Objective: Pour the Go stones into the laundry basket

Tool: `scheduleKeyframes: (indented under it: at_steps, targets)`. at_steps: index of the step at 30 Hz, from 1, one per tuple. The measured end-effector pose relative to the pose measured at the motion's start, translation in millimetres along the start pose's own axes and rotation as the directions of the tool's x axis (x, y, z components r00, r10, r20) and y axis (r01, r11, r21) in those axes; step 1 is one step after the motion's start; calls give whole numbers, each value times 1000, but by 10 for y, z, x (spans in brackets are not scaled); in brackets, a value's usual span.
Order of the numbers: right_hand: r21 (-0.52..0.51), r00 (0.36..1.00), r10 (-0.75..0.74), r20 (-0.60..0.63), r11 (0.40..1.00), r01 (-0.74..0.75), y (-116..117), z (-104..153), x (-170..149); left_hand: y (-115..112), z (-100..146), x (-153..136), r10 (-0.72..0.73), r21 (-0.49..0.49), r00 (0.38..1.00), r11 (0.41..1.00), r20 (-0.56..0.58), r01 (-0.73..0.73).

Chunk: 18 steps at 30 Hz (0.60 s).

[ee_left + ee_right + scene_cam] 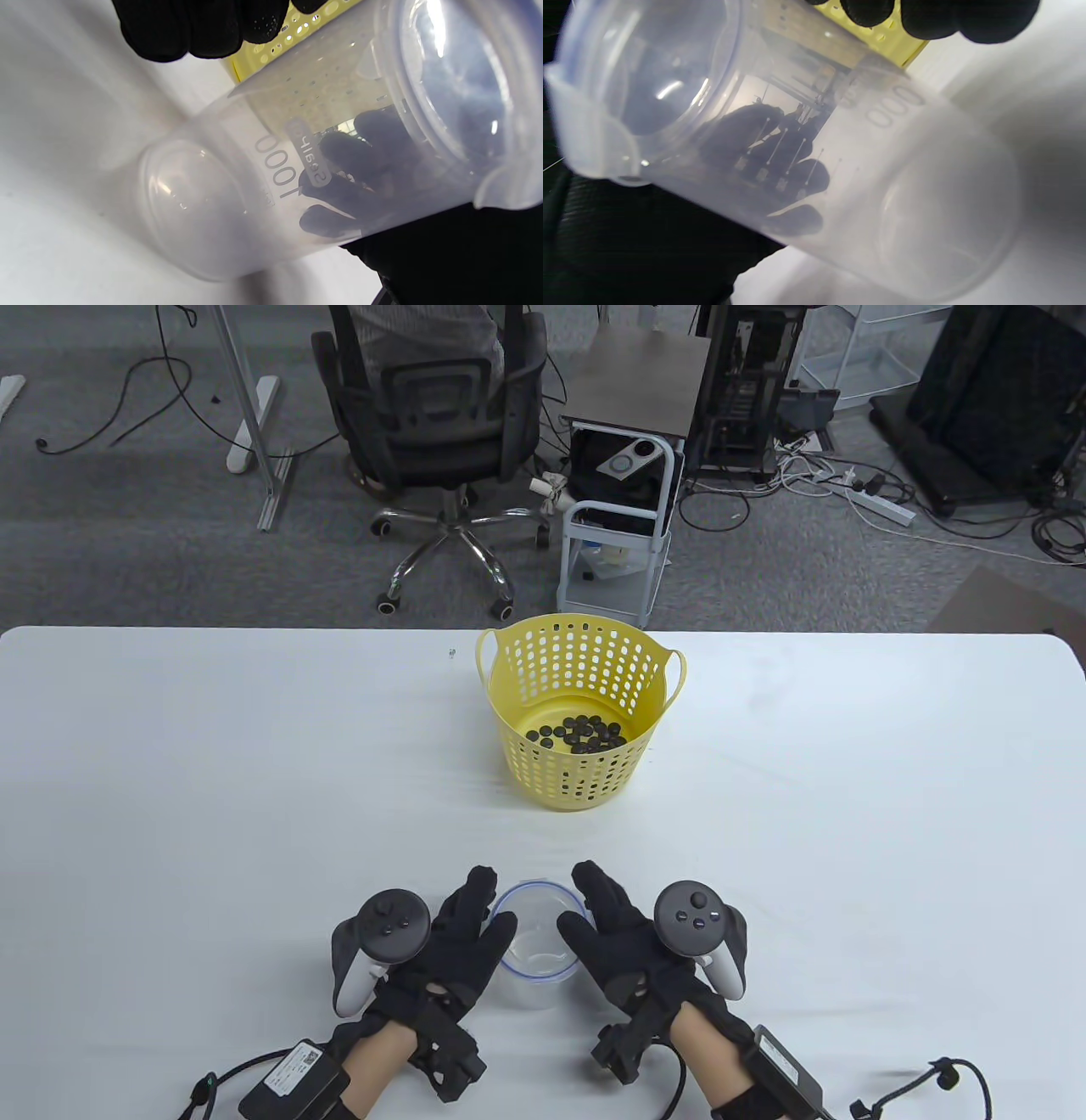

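White tabletop (pixel 212 814) carries a yellow perforated plastic basket (pixel 581 712) mid-table; near its front edge, left hand (pixel 454 937) and right hand (pixel 619 942) flank a clear plastic beaker (pixel 536 942), fingers spread.

Clear plastic cup (pixel 271 169) wall: raised "1000" mark, reads upside down in left wrist view; oval embossed logo beside it, illegible. Right wrist view shows only "000" on cup (pixel 895 106).
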State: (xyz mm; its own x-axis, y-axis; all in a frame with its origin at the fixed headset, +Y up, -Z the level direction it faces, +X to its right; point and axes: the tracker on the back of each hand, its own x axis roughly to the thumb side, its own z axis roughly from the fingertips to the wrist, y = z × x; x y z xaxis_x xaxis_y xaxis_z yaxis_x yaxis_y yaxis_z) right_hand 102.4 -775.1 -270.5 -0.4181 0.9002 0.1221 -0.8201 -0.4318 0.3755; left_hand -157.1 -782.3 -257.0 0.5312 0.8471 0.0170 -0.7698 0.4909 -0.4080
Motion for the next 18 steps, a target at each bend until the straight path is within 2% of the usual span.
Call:
scheduleKeyframes:
  at_steps: [4,6,8,9,10,14,18]
  targets:
    - [64,998,-56,-7,996,56,58,-16,-26,-65,-36,2,8,-89,1000,996,-10,-9]
    - [94,997,-69,-28,993,72,85,-17,-64,-102,-33,11,-4,-96,999,995,-53,-1]
    - [107,993,-109,-38,988,112,100,-15,-55,-86,-56,11,22,-116,999,993,-42,-27]
    - [91,996,-85,-26,992,87,106,-5,-48,-72,-63,4,8,-134,999,991,-35,-12]
    - [58,998,-55,-13,997,55,98,-2,-41,-61,-72,-4,-1,-124,1000,992,-21,-2]
    - [27,1000,18,7,999,-18,44,5,0,-36,-82,-5,-25,-93,1000,995,-4,25]
    - [-21,994,100,34,995,-99,-30,3,54,48,-51,34,-68,-21,997,997,32,69]
